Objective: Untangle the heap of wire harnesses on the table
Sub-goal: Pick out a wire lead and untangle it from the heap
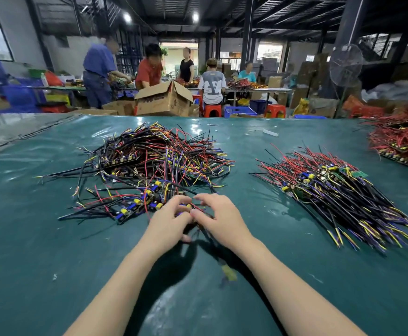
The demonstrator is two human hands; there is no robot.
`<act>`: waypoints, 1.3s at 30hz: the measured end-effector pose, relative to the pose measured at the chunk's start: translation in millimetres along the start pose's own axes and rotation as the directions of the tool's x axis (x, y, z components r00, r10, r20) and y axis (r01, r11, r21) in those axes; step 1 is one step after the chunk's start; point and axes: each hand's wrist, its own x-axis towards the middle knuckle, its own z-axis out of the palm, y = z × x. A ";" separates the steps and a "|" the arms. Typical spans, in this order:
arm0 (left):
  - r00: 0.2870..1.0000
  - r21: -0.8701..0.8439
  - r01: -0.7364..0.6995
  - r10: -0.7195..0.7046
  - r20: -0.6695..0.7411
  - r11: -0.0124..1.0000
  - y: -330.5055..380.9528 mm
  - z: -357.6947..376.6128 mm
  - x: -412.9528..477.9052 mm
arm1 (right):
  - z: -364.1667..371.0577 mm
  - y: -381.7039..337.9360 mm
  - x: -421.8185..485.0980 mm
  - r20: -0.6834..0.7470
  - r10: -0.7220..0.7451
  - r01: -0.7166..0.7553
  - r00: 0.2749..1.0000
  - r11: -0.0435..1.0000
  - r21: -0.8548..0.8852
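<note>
Left hand (170, 220) and right hand (220, 218), grip narrow on one black-wired harness (185, 206), should ease it slowly off the tangled multicoloured heap (154, 161).

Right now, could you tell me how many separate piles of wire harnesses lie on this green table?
3: a tangled heap at centre-left, an aligned pile to its right, and a mostly red pile at the far right edge, partly cropped. More may lie out of view.

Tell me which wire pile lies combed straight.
The centre-right pile: its wires lie parallel, while the left heap is tangled and the far red pile is jumbled.
</note>
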 end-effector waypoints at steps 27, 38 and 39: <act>0.691 0.240 -0.272 0.362 -0.625 0.932 5.7 -29.3 8.8 | 8.7 2.7 1.6 0.197 0.045 -0.016 0.979 0.989 -0.146; 0.843 0.598 -0.292 0.497 -0.208 0.746 0.1 -5.4 -0.6 | -16.9 4.5 3.7 0.091 0.314 -0.244 0.945 0.495 0.834; 0.831 0.595 -0.302 0.511 -0.218 0.745 1.5 -6.3 -0.7 | -17.5 1.3 4.6 0.111 0.336 -0.243 0.935 0.383 0.891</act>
